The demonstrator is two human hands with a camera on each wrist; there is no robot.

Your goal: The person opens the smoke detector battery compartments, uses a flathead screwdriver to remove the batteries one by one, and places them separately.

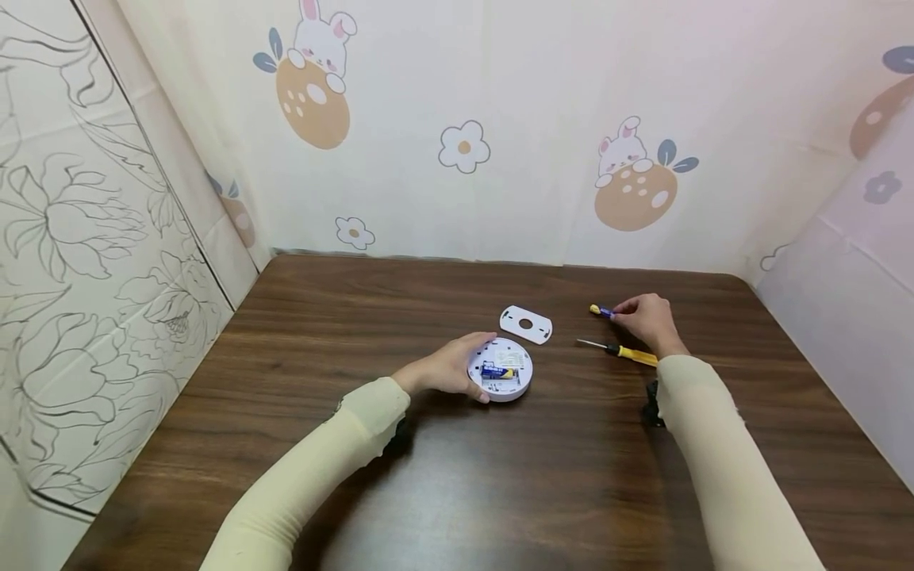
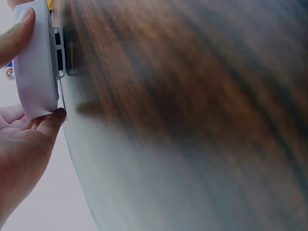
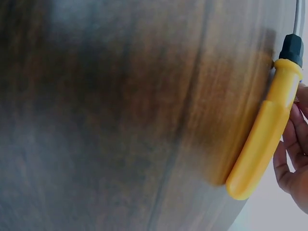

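My left hand grips the left side of a round white smoke detector, thumb at the near edge and fingers at the far edge. Its open battery bay faces up, with a blue-and-yellow battery inside. The left wrist view shows the detector edge-on between thumb and fingers, its slotted vent facing the table. Farther right, my right hand pinches the blue end of another blue-and-yellow battery at the tabletop. In the right wrist view a yellow screwdriver handle partly covers the right fingers.
A white mounting plate with a central hole lies just behind the detector. The screwdriver lies in front of the right hand, its tip pointing left. The brown wooden table ends at a patterned curtain behind.
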